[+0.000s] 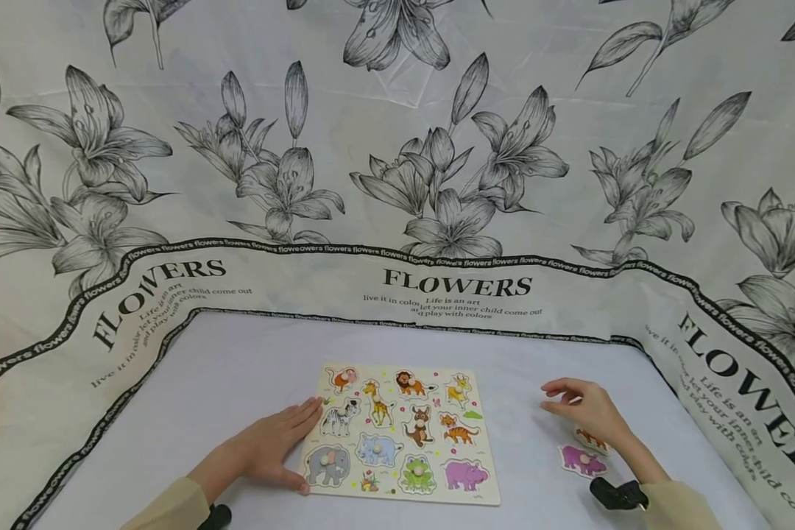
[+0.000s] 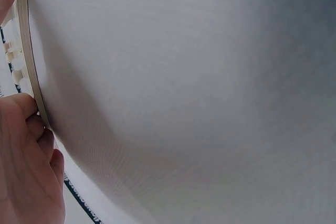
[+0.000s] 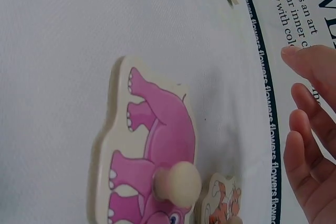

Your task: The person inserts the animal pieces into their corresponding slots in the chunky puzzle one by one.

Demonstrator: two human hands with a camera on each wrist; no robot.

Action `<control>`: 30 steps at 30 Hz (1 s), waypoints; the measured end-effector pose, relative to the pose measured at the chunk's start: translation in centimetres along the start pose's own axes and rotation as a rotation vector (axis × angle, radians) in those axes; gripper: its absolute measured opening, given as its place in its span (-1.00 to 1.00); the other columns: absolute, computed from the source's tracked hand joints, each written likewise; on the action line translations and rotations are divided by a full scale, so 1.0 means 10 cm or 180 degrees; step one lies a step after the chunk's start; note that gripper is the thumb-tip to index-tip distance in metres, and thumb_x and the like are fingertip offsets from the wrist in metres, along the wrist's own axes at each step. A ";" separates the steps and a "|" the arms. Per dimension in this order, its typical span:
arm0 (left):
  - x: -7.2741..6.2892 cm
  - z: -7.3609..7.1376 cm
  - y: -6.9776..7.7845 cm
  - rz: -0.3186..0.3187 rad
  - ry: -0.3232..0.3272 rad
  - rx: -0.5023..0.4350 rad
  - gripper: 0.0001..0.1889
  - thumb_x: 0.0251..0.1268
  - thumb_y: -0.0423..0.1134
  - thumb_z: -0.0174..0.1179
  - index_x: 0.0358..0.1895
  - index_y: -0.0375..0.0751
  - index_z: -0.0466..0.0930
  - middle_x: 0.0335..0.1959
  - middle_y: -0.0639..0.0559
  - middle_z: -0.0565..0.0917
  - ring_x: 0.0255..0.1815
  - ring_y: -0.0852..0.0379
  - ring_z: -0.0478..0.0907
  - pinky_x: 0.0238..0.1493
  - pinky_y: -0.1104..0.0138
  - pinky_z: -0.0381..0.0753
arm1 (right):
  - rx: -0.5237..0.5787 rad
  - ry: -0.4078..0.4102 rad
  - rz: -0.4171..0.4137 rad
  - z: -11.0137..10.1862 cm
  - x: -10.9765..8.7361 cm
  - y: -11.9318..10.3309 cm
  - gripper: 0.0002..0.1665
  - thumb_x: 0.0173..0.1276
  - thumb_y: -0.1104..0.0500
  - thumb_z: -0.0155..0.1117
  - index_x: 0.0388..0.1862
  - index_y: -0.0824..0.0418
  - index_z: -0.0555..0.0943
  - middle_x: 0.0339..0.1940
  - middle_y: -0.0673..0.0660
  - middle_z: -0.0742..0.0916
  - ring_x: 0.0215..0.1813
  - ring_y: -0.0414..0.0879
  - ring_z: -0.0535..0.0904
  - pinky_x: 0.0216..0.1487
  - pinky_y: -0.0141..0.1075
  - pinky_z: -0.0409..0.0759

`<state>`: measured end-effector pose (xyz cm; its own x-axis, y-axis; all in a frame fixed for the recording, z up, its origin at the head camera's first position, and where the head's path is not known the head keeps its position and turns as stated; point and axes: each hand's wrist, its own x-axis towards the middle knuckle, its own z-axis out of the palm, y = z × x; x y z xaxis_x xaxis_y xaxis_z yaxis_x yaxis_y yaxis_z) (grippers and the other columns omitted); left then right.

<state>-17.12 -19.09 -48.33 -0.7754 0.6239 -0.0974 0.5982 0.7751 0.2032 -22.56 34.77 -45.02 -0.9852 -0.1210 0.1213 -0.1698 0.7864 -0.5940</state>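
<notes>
A flat wooden knob puzzle board (image 1: 492, 492) with animal pictures lies on the table. Along its left edge rests my left hand (image 1: 265, 447), thumb near the lower left corner and fingers further up. The left wrist view shows that thumb and fingertips touching the board's side edge (image 2: 32, 61). My right hand (image 1: 586, 405) hovers right of the board, fingers loosely bent and holding nothing. Beneath its wrist lie a purple hippo piece (image 1: 583, 461) and a partly covered tiger piece (image 1: 592, 439). A pale round knob (image 3: 181, 184) stands on the hippo piece in the right wrist view.
A white cloth (image 1: 238, 368) covers the table. Behind and at both sides rises a fabric (image 1: 331, 287) printed with flowers and lettering. Most animals on the board carry knobs; its hippo (image 1: 466, 475) and tiger (image 1: 459, 430) pictures show none.
</notes>
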 end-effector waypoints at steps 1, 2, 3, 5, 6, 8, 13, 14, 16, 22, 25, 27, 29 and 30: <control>0.00 0.00 0.00 0.0001 -0.0002 0.0014 0.22 -0.11 0.58 0.09 0.51 -0.26 0.03 0.56 -0.13 0.03 0.56 -0.07 0.03 0.50 0.09 0.19 | -0.0006 -0.0009 0.0006 -0.01 -0.01 0.01 -0.58 0.13 0.01 0.47 -0.08 0.21 0.69 -0.19 0.13 0.75 -0.34 -0.32 0.48 -0.42 -0.45 0.50; 0.00 0.00 -0.01 0.0004 0.0000 0.0019 0.22 -0.11 0.58 0.09 0.51 -0.26 0.03 0.56 -0.13 0.03 0.56 -0.06 0.03 0.50 0.09 0.19 | -0.0008 -0.0020 0.0015 -0.02 -0.02 0.03 -0.57 0.13 0.00 0.47 -0.07 0.21 0.68 -0.19 0.14 0.75 -0.34 -0.33 0.48 -0.42 -0.45 0.51; 0.00 0.00 -0.01 0.0004 0.0001 0.0019 0.22 -0.11 0.58 0.09 0.51 -0.26 0.03 0.56 -0.13 0.03 0.56 -0.06 0.03 0.50 0.09 0.19 | -0.0008 -0.0028 0.0021 -0.04 -0.02 0.04 -0.56 0.14 0.00 0.47 -0.07 0.21 0.68 -0.18 0.14 0.75 -0.34 -0.33 0.48 -0.41 -0.45 0.52; 0.00 0.01 -0.01 -0.0002 -0.0007 0.0016 0.22 -0.11 0.58 0.09 0.51 -0.25 0.03 0.56 -0.12 0.03 0.56 -0.06 0.03 0.50 0.09 0.19 | -0.0037 -0.0041 0.0013 -0.06 -0.04 0.07 -0.56 0.15 -0.01 0.46 -0.06 0.21 0.68 -0.18 0.14 0.75 -0.35 -0.35 0.48 -0.39 -0.46 0.54; 0.00 0.01 -0.01 -0.0003 -0.0011 0.0008 0.22 -0.11 0.58 0.09 0.51 -0.25 0.03 0.57 -0.12 0.03 0.56 -0.06 0.03 0.50 0.09 0.19 | -0.0038 -0.0045 0.0013 -0.08 -0.05 0.08 -0.56 0.15 -0.01 0.45 -0.05 0.21 0.68 -0.18 0.14 0.75 -0.35 -0.35 0.49 -0.38 -0.46 0.55; 0.00 0.02 -0.01 -0.0012 -0.0013 -0.0015 0.23 -0.12 0.58 0.10 0.51 -0.25 0.03 0.57 -0.11 0.03 0.56 -0.05 0.03 0.50 0.09 0.19 | -0.0022 -0.0046 0.0029 -0.11 -0.06 0.09 -0.55 0.15 0.01 0.46 -0.05 0.23 0.67 -0.20 0.14 0.75 -0.36 -0.33 0.49 -0.39 -0.45 0.55; 0.00 0.03 -0.02 -0.0019 -0.0003 -0.0023 0.23 -0.12 0.58 0.09 0.51 -0.24 0.02 0.57 -0.11 0.02 0.56 -0.05 0.02 0.50 0.09 0.18 | 0.0006 -0.0062 0.0110 -0.16 -0.13 0.13 -0.55 0.16 0.04 0.45 -0.04 0.27 0.66 -0.25 0.14 0.73 -0.37 -0.31 0.48 -0.47 -0.42 0.54; 0.00 0.03 -0.02 -0.0020 -0.0001 -0.0024 0.23 -0.12 0.58 0.09 0.51 -0.23 0.02 0.57 -0.11 0.02 0.57 -0.05 0.02 0.50 0.09 0.18 | 0.0002 -0.0061 0.0116 -0.17 -0.14 0.16 -0.55 0.16 0.04 0.45 -0.04 0.27 0.66 -0.25 0.13 0.73 -0.37 -0.32 0.48 -0.48 -0.42 0.54; 0.00 0.02 -0.02 -0.0019 -0.0001 -0.0037 0.23 -0.12 0.58 0.09 0.51 -0.24 0.02 0.57 -0.11 0.02 0.57 -0.06 0.02 0.50 0.09 0.18 | -0.0003 -0.0062 0.0113 -0.18 -0.16 0.20 -0.55 0.17 0.05 0.45 -0.03 0.27 0.66 -0.24 0.15 0.73 -0.37 -0.35 0.48 -0.48 -0.42 0.53; 0.02 0.00 -0.01 -0.0012 -0.0012 -0.0057 0.23 -0.12 0.57 0.11 0.51 -0.26 0.03 0.56 -0.14 0.02 0.56 -0.08 0.03 0.50 0.07 0.18 | 0.0011 -0.0077 0.0179 -0.19 -0.21 0.29 -0.54 0.17 0.05 0.45 -0.02 0.28 0.66 -0.14 0.21 0.74 -0.36 -0.38 0.48 -0.44 -0.44 0.53; 0.02 -0.01 0.00 -0.0025 -0.0042 -0.0071 0.23 -0.12 0.57 0.11 0.51 -0.25 0.01 0.57 -0.13 0.01 0.56 -0.07 0.02 0.51 0.07 0.17 | -0.0028 -0.0072 0.0225 -0.20 -0.23 0.32 -0.54 0.17 0.05 0.44 -0.01 0.28 0.65 -0.14 0.21 0.75 -0.35 -0.38 0.48 -0.41 -0.45 0.53; 0.02 -0.01 0.00 -0.0037 -0.0052 -0.0080 0.23 -0.12 0.56 0.12 0.51 -0.24 0.02 0.57 -0.12 0.01 0.57 -0.07 0.02 0.51 0.07 0.17 | -0.0040 -0.0064 0.0236 -0.20 -0.24 0.33 -0.55 0.18 0.05 0.43 -0.01 0.27 0.66 -0.17 0.17 0.75 -0.35 -0.39 0.49 -0.41 -0.44 0.53; 0.02 -0.01 0.00 -0.0049 -0.0062 -0.0083 0.22 -0.13 0.56 0.12 0.51 -0.23 0.02 0.57 -0.12 0.01 0.57 -0.06 0.02 0.51 0.07 0.17 | -0.0014 -0.0064 0.0239 -0.20 -0.25 0.35 -0.55 0.18 0.05 0.43 -0.01 0.27 0.66 -0.22 0.13 0.75 -0.36 -0.39 0.49 -0.41 -0.43 0.54; 0.01 -0.01 0.00 -0.0061 -0.0067 -0.0085 0.22 -0.13 0.57 0.12 0.51 -0.22 0.01 0.57 -0.11 0.00 0.57 -0.06 0.01 0.51 0.07 0.17 | -0.0003 -0.0057 0.0242 -0.20 -0.25 0.36 -0.55 0.18 0.04 0.43 -0.02 0.27 0.66 -0.24 0.11 0.75 -0.37 -0.39 0.49 -0.41 -0.43 0.54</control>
<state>-17.27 -19.04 -48.29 -0.7821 0.6111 -0.1221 0.5774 0.7843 0.2270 -20.62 39.12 -45.84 -0.9955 -0.0717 0.0615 -0.0943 0.7942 -0.6003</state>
